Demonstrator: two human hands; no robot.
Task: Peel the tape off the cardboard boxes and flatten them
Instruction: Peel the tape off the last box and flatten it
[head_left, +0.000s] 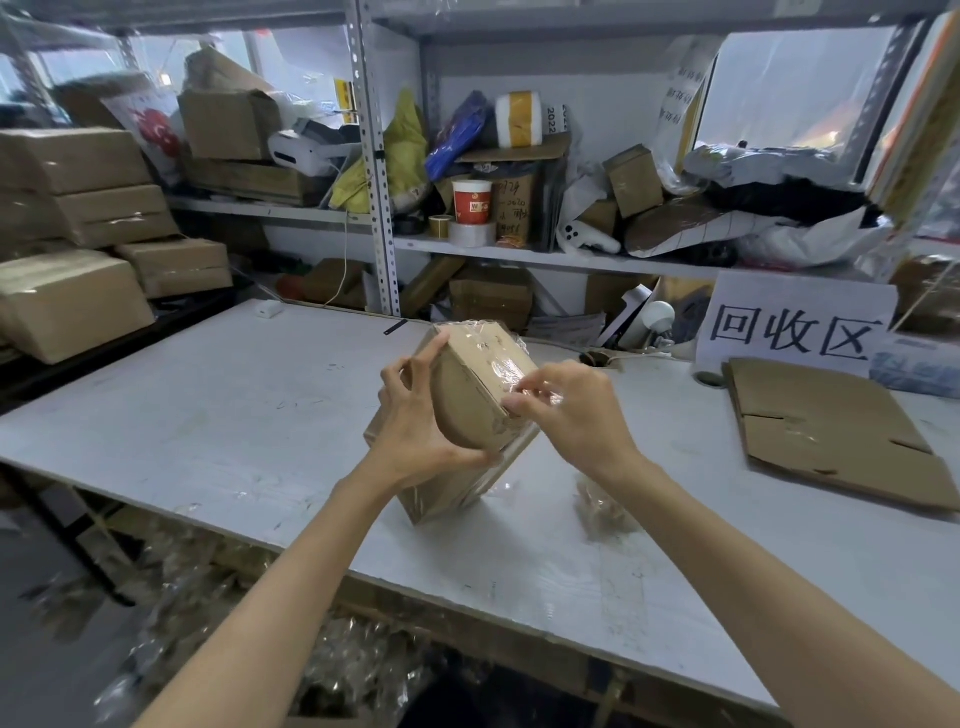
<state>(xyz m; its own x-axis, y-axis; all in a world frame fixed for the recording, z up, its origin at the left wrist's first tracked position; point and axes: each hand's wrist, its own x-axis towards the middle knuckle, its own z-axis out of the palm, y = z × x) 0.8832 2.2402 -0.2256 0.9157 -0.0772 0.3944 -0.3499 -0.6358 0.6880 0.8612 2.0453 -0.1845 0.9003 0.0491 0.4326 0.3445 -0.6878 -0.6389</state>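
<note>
A brown cardboard box (470, 400) wrapped in clear tape stands tilted on one corner on the white table (208, 415). My left hand (415, 415) grips its left side, thumb along the lower edge and fingers up the far side. My right hand (566, 405) pinches the clear tape (511, 371) at the box's right edge with fingertips. A crumpled wad of peeled tape (605, 506) lies on the table to the right of the box.
A flattened cardboard sheet (831, 431) lies at the right of the table below a white sign (795, 322). Stacked taped boxes (78, 249) sit at the left. Cluttered shelves (519, 208) stand behind. Tape scraps (260, 623) litter the floor below the table's front edge.
</note>
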